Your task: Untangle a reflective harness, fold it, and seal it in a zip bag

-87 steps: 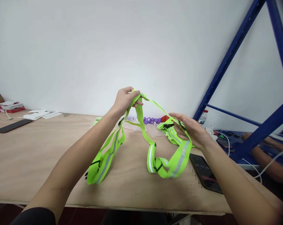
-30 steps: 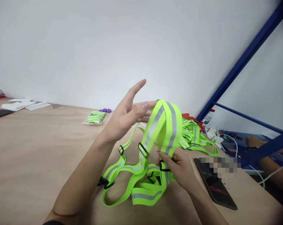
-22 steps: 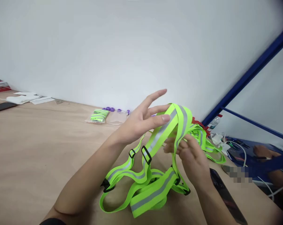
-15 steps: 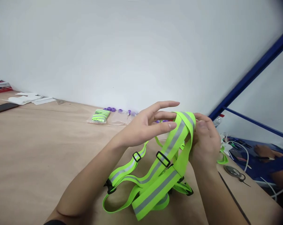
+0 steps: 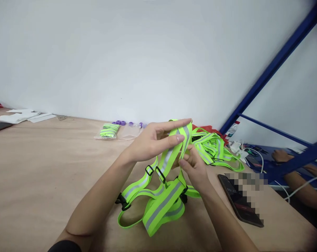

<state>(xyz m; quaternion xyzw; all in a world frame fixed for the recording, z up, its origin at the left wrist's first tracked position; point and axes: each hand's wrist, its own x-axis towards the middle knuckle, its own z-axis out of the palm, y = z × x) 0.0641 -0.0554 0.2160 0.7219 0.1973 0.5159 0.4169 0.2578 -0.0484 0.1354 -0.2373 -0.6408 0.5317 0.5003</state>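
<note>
A neon-yellow reflective harness [image 5: 163, 204] with grey stripes and black buckles hangs from my hands, its lower straps draped on the table. My left hand [image 5: 153, 140] pinches the folded upper straps between thumb and fingers. Just to the right, my right hand [image 5: 196, 168] grips the same harness lower down, its fingers curled against the strap. A black slide adjuster [image 5: 160, 174] sits on the strap below my left hand. At the harness's left end is a black side-release buckle [image 5: 123, 202].
A heap of similar straps [image 5: 213, 148] lies at right, near a bottle [image 5: 232, 129]. A phone [image 5: 241, 203] rests right of my arm. Toward the wall are a bagged strap bundle [image 5: 109, 131] and white papers [image 5: 19, 116]. Beyond the blue frame [image 5: 268, 70] shows another person's arm [image 5: 297, 182].
My hands have come closer together, and my left thumb and fingers have closed over the strap. The view has shifted, bringing the strap heap and phone into sight.
</note>
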